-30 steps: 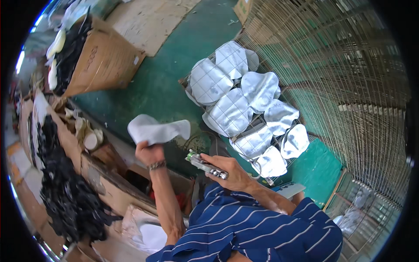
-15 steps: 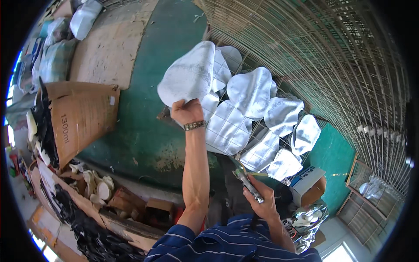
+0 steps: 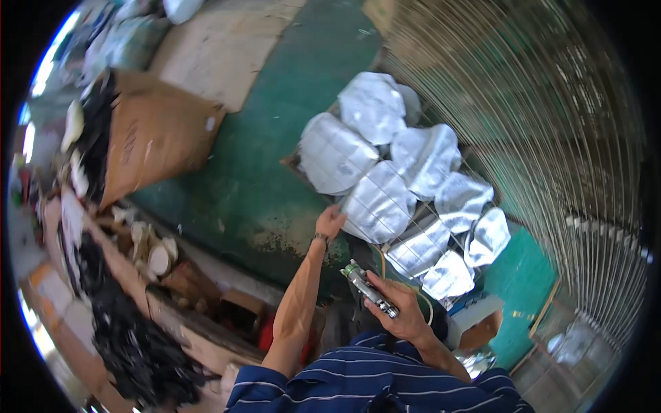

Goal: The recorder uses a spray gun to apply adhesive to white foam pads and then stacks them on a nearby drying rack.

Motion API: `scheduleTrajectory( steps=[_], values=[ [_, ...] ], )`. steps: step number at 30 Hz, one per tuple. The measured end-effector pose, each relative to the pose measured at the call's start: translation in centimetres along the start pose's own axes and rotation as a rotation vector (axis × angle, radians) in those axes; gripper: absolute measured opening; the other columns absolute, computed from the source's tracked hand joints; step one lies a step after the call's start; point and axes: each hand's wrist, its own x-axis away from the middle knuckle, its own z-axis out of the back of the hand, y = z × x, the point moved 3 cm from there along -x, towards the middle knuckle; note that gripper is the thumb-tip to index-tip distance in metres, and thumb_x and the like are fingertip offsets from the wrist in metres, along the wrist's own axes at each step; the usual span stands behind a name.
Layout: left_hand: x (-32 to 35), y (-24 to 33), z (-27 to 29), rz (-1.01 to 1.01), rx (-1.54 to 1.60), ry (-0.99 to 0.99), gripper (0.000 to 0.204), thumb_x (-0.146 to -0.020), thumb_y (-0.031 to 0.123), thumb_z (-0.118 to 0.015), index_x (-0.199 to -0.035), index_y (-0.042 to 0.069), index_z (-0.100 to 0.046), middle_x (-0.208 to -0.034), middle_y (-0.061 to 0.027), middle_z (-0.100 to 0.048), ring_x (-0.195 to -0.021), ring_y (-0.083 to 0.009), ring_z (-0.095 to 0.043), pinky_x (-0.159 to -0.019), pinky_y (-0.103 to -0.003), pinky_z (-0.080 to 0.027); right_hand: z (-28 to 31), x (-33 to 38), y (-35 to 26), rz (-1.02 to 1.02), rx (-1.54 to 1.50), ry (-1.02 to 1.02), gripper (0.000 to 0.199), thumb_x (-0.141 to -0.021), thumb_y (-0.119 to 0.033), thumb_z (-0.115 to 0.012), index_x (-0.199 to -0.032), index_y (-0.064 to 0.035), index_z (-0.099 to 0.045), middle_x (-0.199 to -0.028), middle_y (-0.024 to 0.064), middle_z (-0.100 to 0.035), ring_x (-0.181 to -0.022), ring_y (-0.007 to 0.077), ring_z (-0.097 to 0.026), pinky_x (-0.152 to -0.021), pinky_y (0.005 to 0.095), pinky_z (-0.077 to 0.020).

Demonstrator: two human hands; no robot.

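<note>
Left hand at the white pieces, fingers loosely curled on nothing, right hand with fingers gripping a tool, cardboard box nearby

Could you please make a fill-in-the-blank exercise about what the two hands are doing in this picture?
1. The right hand holds a slim ____ tool.
2. The left hand reaches out to the white ____ on the wire rack.
3. A brown ____ box stands open on the green floor.
4. The person's shirt is dark blue with white ____.

Missing words: metal; bags; cardboard; stripes
</note>
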Motion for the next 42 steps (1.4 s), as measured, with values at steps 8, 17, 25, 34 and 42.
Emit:
scheduleTrajectory(
  steps=[8, 17, 25, 34, 42],
  values=[
    [31.8, -15.2, 13.0, 0.441, 0.265, 0.715, 0.051, -0.085, 0.028, -0.069, -0.13, 0.005, -0.065, -0.103, -0.0122, -0.077, -0.088, -0.0235, -0.075, -0.084, -0.036, -0.058, -8.9, 5.8, -12.9, 0.416, 0.135, -0.641, 0.054, -0.086, 0.002, -0.071, -0.138, 0.0047, -0.058, -0.105, 0.0158, -0.073, -0.093, 0.0207, -0.071, -0.085, 0.0324, -0.0538],
    [53.8, -28.8, -7.5, 0.52, 1.226, 0.976, 0.02, -0.093, 0.03, -0.065, -0.103, 0.013, -0.069, -0.077, 0.0024, -0.067, -0.063, -0.0095, -0.062, -0.048, -0.027, -0.044, -18.9, 21.9, -21.1, 0.913, 0.494, -1.494, 0.054, -0.081, 0.004, -0.071, -0.133, 0.005, -0.061, -0.096, 0.0172, -0.072, -0.084, 0.0249, -0.071, -0.079, 0.0323, -0.0537],
    [54.4, -35.2, -36.2, 0.946, 1.063, 0.758, 0.024, -0.093, 0.023, -0.055, -0.091, 0.016, -0.077, -0.094, -0.0076, -0.077, -0.089, -0.0282, -0.074, -0.072, -0.042, -0.058, -28.1, 32.6, -21.9, 1.107, 0.584, -1.664, 0.05, -0.085, -0.006, -0.074, -0.132, 0.0049, -0.062, -0.095, 0.0175, -0.071, -0.077, 0.0252, -0.067, -0.074, 0.0332, -0.0523],
    [53.6, -31.4, -41.1, 0.819, 1.753, 1.456, 0.01, -0.09, 0.017, -0.068, -0.094, 0.011, -0.075, -0.092, -0.0062, -0.075, -0.079, -0.023, -0.073, -0.069, -0.037, -0.059, -30.7, 33.7, -21.7, 1.106, 0.757, -1.728, 0.048, -0.088, -0.004, -0.074, -0.134, 0.0047, -0.062, -0.104, 0.0176, -0.072, -0.086, 0.0231, -0.069, -0.078, 0.0325, -0.0532],
    [55.4, -27.8, -27.3, 0.634, 2.148, 1.673, 0.033, -0.095, 0.022, -0.068, -0.126, 0.011, -0.066, -0.094, -0.0049, -0.074, -0.077, -0.0179, -0.072, -0.064, -0.036, -0.058, -32.9, 32.1, -23.5, 1.085, 0.597, -1.68, 0.049, -0.089, -0.003, -0.074, -0.135, 0.003, -0.062, -0.096, 0.012, -0.071, -0.082, 0.0162, -0.066, -0.077, 0.0293, -0.0527]
  ],
)
